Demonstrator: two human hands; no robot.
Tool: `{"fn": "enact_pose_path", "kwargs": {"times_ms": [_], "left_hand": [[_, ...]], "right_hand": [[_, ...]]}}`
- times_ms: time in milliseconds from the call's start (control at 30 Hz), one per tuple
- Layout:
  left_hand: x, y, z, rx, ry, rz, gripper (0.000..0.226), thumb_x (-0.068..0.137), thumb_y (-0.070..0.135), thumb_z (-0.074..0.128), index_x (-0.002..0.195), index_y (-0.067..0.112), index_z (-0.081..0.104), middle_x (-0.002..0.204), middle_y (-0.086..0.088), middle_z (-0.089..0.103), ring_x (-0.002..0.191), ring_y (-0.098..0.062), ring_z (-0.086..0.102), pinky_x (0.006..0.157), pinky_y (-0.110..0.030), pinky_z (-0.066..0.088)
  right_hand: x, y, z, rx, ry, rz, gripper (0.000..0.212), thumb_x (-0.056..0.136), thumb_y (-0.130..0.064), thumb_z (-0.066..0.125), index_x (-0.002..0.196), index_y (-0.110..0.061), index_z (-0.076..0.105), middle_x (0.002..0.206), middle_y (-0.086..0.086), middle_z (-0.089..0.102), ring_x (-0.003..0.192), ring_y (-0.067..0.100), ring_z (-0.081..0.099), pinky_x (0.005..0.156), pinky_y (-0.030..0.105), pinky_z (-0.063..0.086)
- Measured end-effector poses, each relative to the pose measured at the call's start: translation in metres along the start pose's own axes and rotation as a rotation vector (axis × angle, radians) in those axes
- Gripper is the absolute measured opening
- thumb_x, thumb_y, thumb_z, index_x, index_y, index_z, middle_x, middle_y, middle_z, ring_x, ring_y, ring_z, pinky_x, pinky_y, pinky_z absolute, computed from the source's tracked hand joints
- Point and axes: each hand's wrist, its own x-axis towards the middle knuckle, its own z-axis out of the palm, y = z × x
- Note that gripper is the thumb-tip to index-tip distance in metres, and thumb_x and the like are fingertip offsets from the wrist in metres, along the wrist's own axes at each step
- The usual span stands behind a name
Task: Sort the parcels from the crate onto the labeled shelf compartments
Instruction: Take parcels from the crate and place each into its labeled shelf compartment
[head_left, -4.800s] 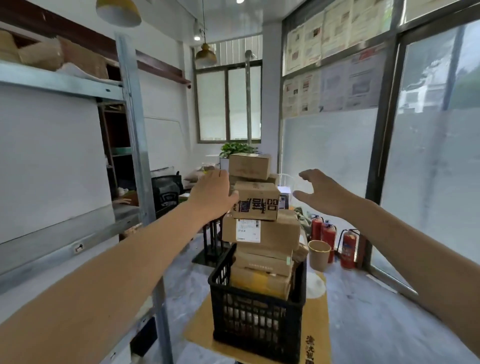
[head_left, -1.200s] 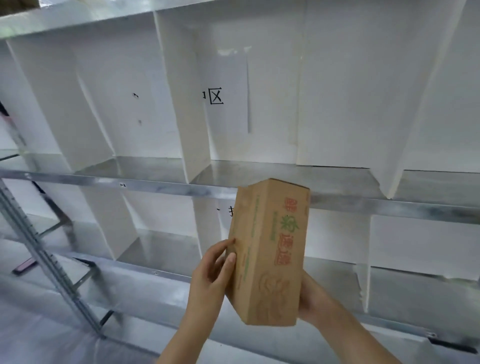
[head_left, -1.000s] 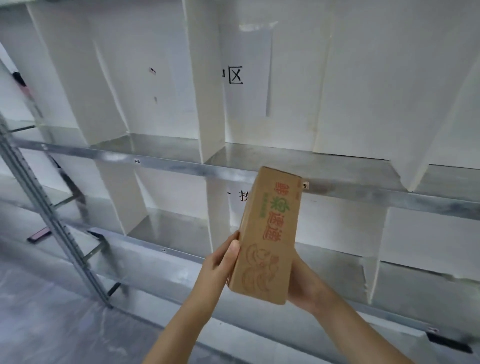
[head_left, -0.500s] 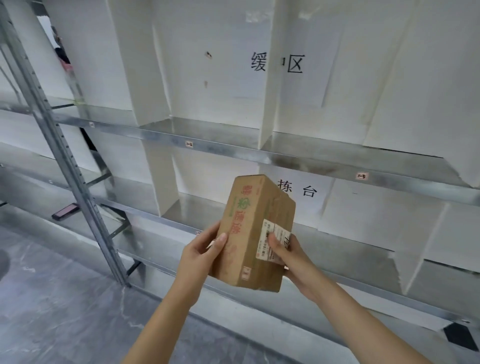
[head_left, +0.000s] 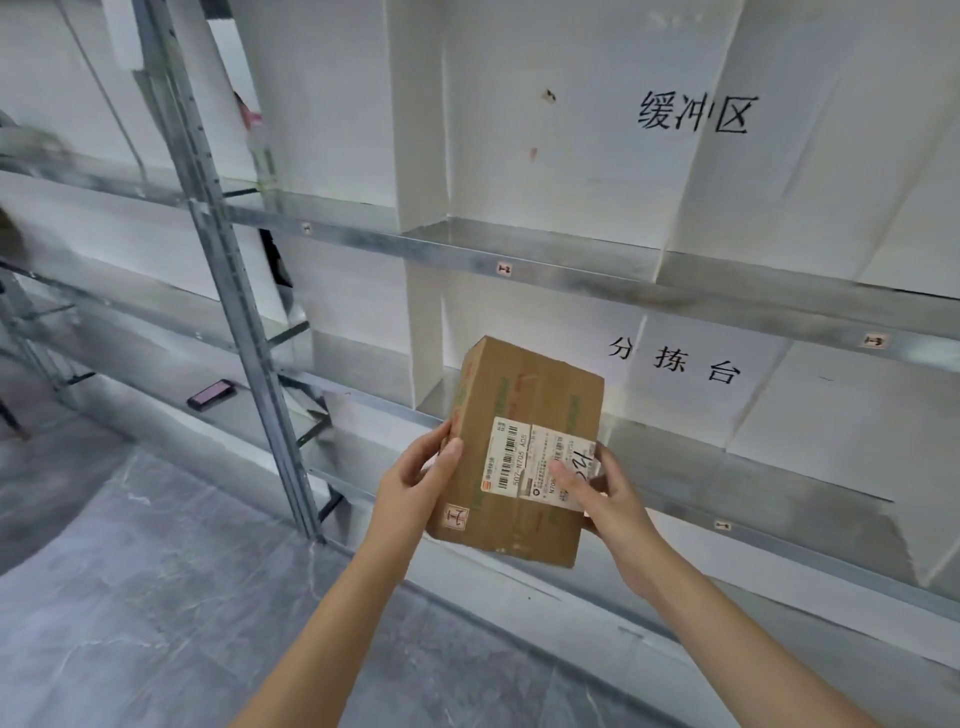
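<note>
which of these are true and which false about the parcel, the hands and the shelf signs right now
1. Both hands hold the cardboard parcel, the left hand on its left edge and the right hand on its right. True.
2. The cardboard parcel rests on the steel shelf. False: it is held in the air in front of the shelf.
3. The white shipping label faces the camera, and the right hand's thumb lies on it. True.
4. The 分拣台 sign sits on the tier above the 缓冲区 sign. False: the 缓冲区 sign is on the upper tier and the 分拣台 sign is on the tier below it, just right of the parcel.
</note>
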Motion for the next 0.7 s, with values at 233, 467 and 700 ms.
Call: {"fn": "enact_pose_path", "kwargs": {"times_ms": [233, 467, 700], "left_hand": [[-0.007, -0.004, -0.058, -0.002, 0.09, -0.046, 0.042, 0.075, 0.039, 0.08, 0.114, 0.036, 0.067, 0.112, 0.009, 0.071, 0.097, -0.015, 0.071, 0.072, -0.028, 0.059], [0.002, 0.01, -0.096, 0.248, -0.044, -0.036, 0.045, 0.071, 0.049, 0.081, 0.113, 0.047, 0.066, 0.101, 0.014, 0.074, 0.086, -0.009, 0.072, 0.067, -0.02, 0.057], [0.051, 0.037, -0.098, 0.733, -0.327, -0.028, 0.062, 0.068, 0.047, 0.081, 0.126, 0.034, 0.062, 0.101, 0.018, 0.07, 0.087, 0.003, 0.067, 0.071, -0.013, 0.052]], "right_hand": [[-0.009, 0.007, 0.049, -0.002, -0.042, 0.031, 0.067, 0.06, -0.064, 0.075, 0.12, -0.055, 0.048, 0.11, 0.005, 0.067, 0.09, 0.011, 0.073, 0.07, 0.027, 0.06], [0.035, -0.051, 0.059, -0.546, -0.052, -0.183, 0.113, 0.063, -0.061, 0.08, 0.149, -0.045, 0.009, 0.141, -0.011, 0.02, 0.133, 0.009, 0.027, 0.109, 0.035, 0.029], [0.079, -0.093, 0.11, -1.134, -0.82, -0.394, 0.073, 0.066, -0.063, 0.08, 0.13, -0.053, 0.046, 0.122, -0.034, 0.05, 0.113, -0.013, 0.045, 0.094, 0.013, 0.04]]}}
